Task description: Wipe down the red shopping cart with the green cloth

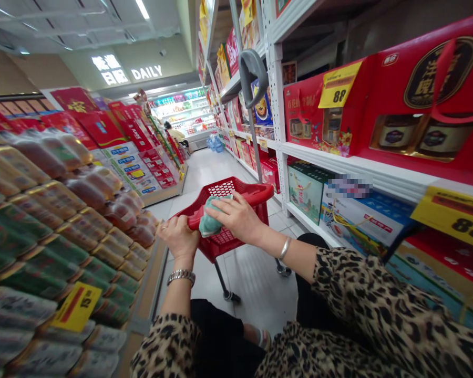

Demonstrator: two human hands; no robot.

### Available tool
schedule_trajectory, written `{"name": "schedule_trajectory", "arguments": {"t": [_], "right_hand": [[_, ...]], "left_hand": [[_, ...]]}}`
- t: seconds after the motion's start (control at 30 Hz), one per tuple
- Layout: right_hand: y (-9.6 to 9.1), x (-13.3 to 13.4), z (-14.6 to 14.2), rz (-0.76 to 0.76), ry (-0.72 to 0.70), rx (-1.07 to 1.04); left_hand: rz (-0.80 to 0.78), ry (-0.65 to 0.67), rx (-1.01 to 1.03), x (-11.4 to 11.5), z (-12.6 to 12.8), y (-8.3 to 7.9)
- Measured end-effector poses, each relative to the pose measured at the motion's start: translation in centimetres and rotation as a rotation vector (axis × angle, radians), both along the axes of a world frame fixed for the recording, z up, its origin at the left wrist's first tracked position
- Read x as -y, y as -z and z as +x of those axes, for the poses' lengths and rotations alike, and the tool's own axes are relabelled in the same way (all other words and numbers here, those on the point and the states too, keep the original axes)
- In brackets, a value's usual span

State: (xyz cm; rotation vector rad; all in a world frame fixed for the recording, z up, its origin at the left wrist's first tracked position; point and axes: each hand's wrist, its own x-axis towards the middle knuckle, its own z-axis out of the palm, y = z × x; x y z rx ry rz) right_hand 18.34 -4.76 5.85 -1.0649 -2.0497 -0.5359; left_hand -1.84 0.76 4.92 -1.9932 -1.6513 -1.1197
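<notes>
A small red shopping cart [256,196] on black wheels stands right in front of me in the aisle. My left hand [178,237], with a metal watch at the wrist, is closed round the left end of the cart's red handlebar. A folded green cloth [209,224] lies over the bar just to the right of it. Pressed down over this cloth is my right hand [236,216], its fingers bent across the cloth and the bar, with a silver bangle on the wrist. The cart's perforated basket is partly hidden behind my hands and the cloth.
White shelving [378,164] with red and blue gift boxes runs close along the right. Stacked packs of cans [63,210] line the left. A grey loop handle [254,79] tops a pole beyond the cart. A person [176,135] is near the far lit cooler [189,113].
</notes>
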Motion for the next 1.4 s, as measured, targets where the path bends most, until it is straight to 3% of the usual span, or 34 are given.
{"name": "schedule_trajectory", "arguments": {"t": [0.33,0.8,1.2,1.4], "right_hand": [[0.1,1.1,6.6,-0.09,0.038,-0.115],[0.2,1.4,13.3,-0.169,-0.086,-0.183],[-0.6,2.5,9.3,-0.176,-0.123,-0.223],[-0.1,3.5,6.0,-0.129,-0.08,-0.27]], "left_hand": [[0.035,0.043,0.001,-0.9,-3.1,-0.2],[0.035,0.065,-0.045,-0.9,-3.9,-0.3],[-0.018,0.056,-0.034,-3.2,-5.7,-0.5],[-0.109,-0.001,0.023,-2.0,-6.2,-0.1]]}}
